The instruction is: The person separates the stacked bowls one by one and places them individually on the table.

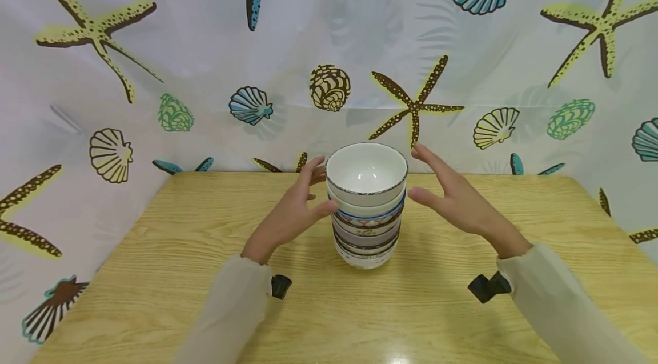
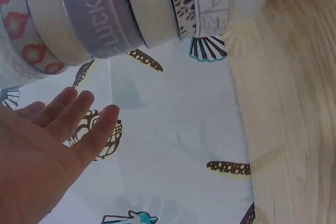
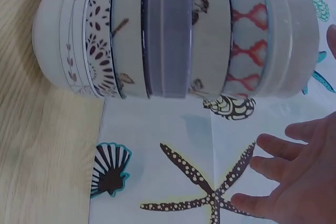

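Note:
A tall stack of several bowls (image 1: 366,232) stands upright on the table. The white top bowl (image 1: 366,168) has a dark speckled rim, and nothing shows inside it. Lower bowls carry different bands; in the left wrist view a purple-grey bowl (image 2: 97,17) bears raised lettering. My left hand (image 1: 299,204) is at the stack's left side near the top, fingers loosely spread and thumb toward the front; contact is unclear. On the right, my right hand (image 1: 457,198) is held a little apart from the bowls, its fingers extended, as the right wrist view also shows the hand (image 3: 302,174).
The light wooden table (image 1: 180,272) extends around the stack. A white cloth (image 1: 216,55) printed with starfish and shells hangs behind the table and along its sides. Black straps (image 1: 280,286) are on both wrists, over pale sleeves.

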Demonstrator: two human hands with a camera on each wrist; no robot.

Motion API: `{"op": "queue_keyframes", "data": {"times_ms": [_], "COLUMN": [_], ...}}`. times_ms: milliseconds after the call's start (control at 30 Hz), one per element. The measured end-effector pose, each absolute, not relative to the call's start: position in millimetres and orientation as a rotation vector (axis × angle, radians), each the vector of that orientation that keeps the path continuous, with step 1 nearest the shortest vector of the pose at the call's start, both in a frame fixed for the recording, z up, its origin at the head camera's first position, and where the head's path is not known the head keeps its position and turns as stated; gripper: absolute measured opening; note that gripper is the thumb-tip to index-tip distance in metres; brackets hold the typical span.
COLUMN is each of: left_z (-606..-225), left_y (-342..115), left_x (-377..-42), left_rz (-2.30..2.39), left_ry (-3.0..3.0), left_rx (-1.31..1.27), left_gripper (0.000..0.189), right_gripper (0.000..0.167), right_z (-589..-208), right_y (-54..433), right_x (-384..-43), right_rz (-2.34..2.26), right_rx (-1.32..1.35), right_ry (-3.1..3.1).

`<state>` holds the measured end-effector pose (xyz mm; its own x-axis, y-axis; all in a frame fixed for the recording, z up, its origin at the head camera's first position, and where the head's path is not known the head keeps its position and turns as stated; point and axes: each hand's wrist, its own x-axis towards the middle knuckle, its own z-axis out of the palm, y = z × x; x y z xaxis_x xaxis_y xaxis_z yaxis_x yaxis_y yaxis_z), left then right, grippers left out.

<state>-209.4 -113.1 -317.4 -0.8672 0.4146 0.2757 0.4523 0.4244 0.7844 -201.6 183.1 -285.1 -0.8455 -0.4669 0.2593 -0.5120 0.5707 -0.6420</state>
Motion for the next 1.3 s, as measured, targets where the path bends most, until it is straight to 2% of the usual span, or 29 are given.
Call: {"op": "queue_keyframes", "data": {"times_ms": [233, 700, 867, 1133, 1200, 1300], "left_z": [-323, -321, -318, -316, -316, -315], "left_y": [-99, -87, -87, -84, -84, -84], "left_x": [-217, -218, -217, -217, -216, -216], "left_rz": [-1.616, -1.781, -1.778, -1.784, -1.79, -1.796], "left_ry": [-2.57, -2.527, -2.543, -2.51, -2.51, -2.52], "left_rx": [-0.833, -0.834, -0.815, -0.818, -0.801, -0.784], "left_gripper": [0.137, 0.137, 0.14, 0.141, 0.14, 0.126], "right_gripper": [0.101, 0.126, 0.126, 0.114, 0.116, 0.125], "right_z": [-286, -289, -289, -287, -288, -290], "right_y": [167, 147, 140, 137, 136, 133], "right_x": [-212, -223, -221, -216, -216, -216], "right_rz": [1.248, 1.562, 1.624, 1.588, 1.59, 1.652], "right_rx": [0.942, 0.945, 0.936, 0.825, 0.82, 0.809], "right_ry": [-2.612, -2.503, -2.482, -2.551, -2.559, -2.517]}}
